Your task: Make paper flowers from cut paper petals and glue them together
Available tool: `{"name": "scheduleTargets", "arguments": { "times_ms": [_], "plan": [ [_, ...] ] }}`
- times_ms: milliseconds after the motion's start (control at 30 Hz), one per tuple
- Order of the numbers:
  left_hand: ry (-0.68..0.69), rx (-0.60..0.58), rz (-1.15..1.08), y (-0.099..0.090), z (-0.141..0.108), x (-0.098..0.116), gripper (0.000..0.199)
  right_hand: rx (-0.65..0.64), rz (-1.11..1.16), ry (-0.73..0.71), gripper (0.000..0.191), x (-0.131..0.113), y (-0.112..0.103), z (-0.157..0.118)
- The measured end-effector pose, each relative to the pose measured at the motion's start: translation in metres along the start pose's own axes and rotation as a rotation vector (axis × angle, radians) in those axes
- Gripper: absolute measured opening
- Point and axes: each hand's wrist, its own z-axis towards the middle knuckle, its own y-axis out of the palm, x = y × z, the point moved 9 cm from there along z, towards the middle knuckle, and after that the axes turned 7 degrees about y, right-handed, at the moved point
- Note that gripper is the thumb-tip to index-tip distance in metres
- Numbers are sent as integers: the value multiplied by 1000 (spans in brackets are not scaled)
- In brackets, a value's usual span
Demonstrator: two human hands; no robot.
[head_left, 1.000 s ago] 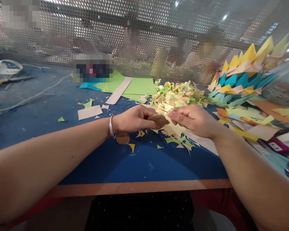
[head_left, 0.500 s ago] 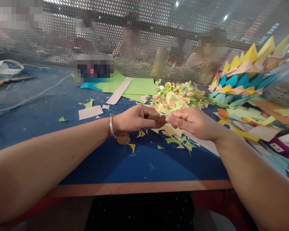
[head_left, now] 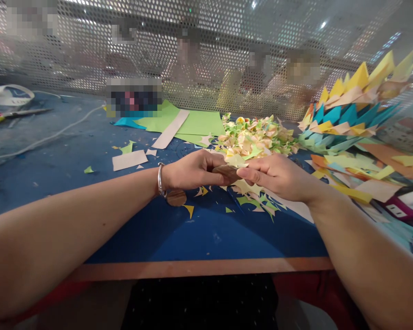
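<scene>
The person's left hand [head_left: 199, 169] holds a brown disc [head_left: 225, 172] over the middle of the bench [head_left: 206, 240], its thumb and fingers clamped on the disc's left part. The right hand [head_left: 275, 176] meets the disc's right edge, thumb and forefinger drawn close together there; whether they are clamped on the disc or on something small cannot be told. A pale yellow piece of paper [head_left: 236, 160] shows just on the far side of the disc, between the two hands. A silver bracelet [head_left: 161, 179] circles the left wrist, and a second brown disc [head_left: 176, 197] lies just on the near side of it.

Paper scraps [head_left: 258, 201] in green, pale pink and yellow lie below the hands on the near side. Beyond the right hand is a heap of small paper pieces [head_left: 261, 133], mostly cream and green. To its left lie green sheets [head_left: 204, 122], with a pale strip [head_left: 172, 129] across them. A pale rectangle of paper [head_left: 130, 160] lies left of the hands. At the far right stands a tiered paper form [head_left: 354, 112] with yellow, blue and pink points; loose paper strips [head_left: 347, 167] are spread on its near side. A perforated panel [head_left: 206, 59] rises along the bench's far edge.
</scene>
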Motion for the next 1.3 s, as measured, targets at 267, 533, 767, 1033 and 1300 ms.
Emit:
{"name": "scheduleTargets", "arguments": {
  "times_ms": [267, 533, 767, 1033, 1300],
  "plan": [
    [23, -16, 6, 1, 0, 0, 8, -2, 18, -17, 60, -2, -1, -1],
    [30, -39, 42, 1, 0, 0, 13, -15, 28, -35, 59, -4, 0, -1],
    [7, -42, 70, 0, 0, -2, 15, -14, -5, -36, 60, -5, 0, -1],
    [11, -51, 113, -1, 0, -2, 13, -28, -27, -19, 61, -3, 2, -1],
    [20, -63, 169, 0, 0, 0, 13, -34, -35, -37, 62, -3, 4, -1]
  ]
}}
